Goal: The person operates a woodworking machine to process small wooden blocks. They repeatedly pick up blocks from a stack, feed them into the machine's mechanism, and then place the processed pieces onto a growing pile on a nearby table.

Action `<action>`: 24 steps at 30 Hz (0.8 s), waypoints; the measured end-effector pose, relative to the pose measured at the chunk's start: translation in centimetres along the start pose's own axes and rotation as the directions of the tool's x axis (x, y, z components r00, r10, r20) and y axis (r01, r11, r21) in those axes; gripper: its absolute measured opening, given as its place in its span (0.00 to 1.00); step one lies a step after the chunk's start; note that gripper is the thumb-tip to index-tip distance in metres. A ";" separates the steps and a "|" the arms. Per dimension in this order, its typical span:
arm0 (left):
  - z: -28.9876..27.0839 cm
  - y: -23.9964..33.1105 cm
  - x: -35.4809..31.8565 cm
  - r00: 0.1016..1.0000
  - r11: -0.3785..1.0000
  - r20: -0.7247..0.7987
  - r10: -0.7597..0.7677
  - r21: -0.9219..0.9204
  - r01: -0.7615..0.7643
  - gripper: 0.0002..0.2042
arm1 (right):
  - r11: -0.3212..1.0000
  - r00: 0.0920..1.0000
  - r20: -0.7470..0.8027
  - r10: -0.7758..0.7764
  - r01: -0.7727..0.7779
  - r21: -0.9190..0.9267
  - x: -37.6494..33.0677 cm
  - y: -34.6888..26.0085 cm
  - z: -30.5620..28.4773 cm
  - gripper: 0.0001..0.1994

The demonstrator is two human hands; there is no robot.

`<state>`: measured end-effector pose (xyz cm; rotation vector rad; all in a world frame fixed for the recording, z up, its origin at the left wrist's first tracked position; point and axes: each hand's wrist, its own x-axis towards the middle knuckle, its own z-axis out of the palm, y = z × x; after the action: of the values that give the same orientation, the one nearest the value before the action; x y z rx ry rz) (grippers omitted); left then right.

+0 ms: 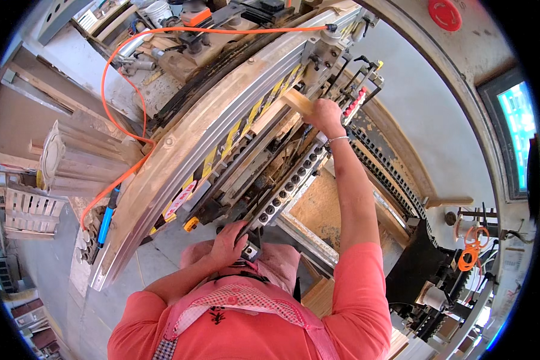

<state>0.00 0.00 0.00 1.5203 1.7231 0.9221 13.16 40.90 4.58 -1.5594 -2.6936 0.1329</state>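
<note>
My right hand (325,117) reaches far forward over a woodworking machine. Its fingers are closed on the near end of a short, pale wooden block (298,102). Beside that block lies a longer light wooden strip (269,117), along the yellow-and-black striped edge. Close to my body, my left hand (229,243) is curled over the near end of the machine's rail (251,235), next to a small metal block. Part of its grip is hidden. A row of round black rollers (288,186) runs between my two hands.
An orange air hose (105,90) loops over the curved metal beam on the left, ending in a blue air gun (107,221). Wood pieces and a slatted basket (33,213) stand left. At right are a screen (516,120), a red button (444,14) and orange-handled scissors (471,249).
</note>
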 end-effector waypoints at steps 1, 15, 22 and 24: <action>0.0 -0.1 0.0 1.000 1.000 -0.004 0.007 0.000 -0.007 0.19 | 1.000 1.000 -0.005 -0.012 0.012 -0.004 0.2 0.0 0.1 0.21; -0.4 1.5 0.5 0.998 0.999 0.041 -0.044 0.001 0.044 0.18 | 0.997 0.997 0.011 -0.079 0.079 -0.018 0.4 0.7 0.4 0.21; -0.2 1.3 0.4 0.998 0.999 0.051 -0.048 0.026 0.046 0.18 | 0.997 0.997 0.016 -0.074 0.074 0.001 0.4 0.9 0.4 0.21; -0.2 1.3 0.4 0.998 0.998 0.047 -0.047 0.030 0.046 0.18 | 0.997 0.997 -0.008 -0.079 0.079 0.010 0.3 0.9 0.4 0.20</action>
<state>0.51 0.51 1.17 1.5023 1.7376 0.8346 13.80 41.55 4.14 -1.4446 -2.7396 0.1385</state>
